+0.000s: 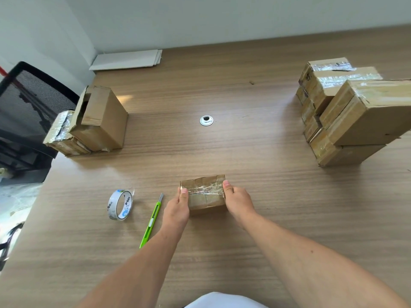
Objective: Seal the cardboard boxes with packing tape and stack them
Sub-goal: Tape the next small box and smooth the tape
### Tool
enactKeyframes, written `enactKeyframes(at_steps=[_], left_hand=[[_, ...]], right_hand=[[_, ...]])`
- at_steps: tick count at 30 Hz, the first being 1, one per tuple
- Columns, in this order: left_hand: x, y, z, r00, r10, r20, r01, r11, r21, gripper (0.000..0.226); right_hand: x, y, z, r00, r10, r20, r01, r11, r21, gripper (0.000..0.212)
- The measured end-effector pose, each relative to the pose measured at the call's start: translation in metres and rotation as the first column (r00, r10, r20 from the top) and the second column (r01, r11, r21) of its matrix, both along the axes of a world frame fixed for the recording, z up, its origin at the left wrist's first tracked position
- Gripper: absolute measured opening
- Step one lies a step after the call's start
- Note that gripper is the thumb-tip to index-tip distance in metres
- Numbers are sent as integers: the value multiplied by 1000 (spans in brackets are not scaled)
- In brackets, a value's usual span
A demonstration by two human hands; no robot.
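Cardboard box point(203, 193) sits near me on the table point(255, 230), my left hand point(176, 210) and right hand point(239, 202) gripping its ends; I should press the tape strip point(205, 190) flat with both thumbs before stacking

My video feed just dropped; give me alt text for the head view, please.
The left hand and right hand hold a small taped cardboard box by its ends on a wooden table. A tape roll and a green utility knife lie to its left; sealed boxes are stacked at far right.
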State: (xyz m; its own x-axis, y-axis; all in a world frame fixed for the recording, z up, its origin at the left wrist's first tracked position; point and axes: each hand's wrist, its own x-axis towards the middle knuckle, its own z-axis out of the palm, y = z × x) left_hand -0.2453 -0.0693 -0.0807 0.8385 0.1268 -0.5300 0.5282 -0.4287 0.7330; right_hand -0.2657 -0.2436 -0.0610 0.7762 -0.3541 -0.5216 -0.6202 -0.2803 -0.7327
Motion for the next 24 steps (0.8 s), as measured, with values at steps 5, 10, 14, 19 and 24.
enactKeyframes(at_steps=[5, 10, 14, 19, 24], left_hand=[[1, -5, 7, 987, -142, 77, 137, 988, 65, 61], [5, 4, 5, 998, -59, -5, 58, 987, -148, 48], [7, 9, 0, 999, -17, -47, 5, 969, -249, 49], [3, 14, 5, 999, -45, -21, 38, 965, -258, 27], [3, 14, 17, 997, 67, -47, -80, 914, -398, 19]], right_hand=[[-3, 15, -6, 996, 90, -21, -91, 994, -55, 67], [0, 10, -5, 988, 154, 4, -153, 982, -112, 40], [-2, 4, -7, 990, 141, 16, -139, 986, -87, 32], [1, 1, -11, 996, 83, 14, -84, 994, 71, 39], [0, -2, -4, 983, -179, 32, 162, 941, 299, 49]])
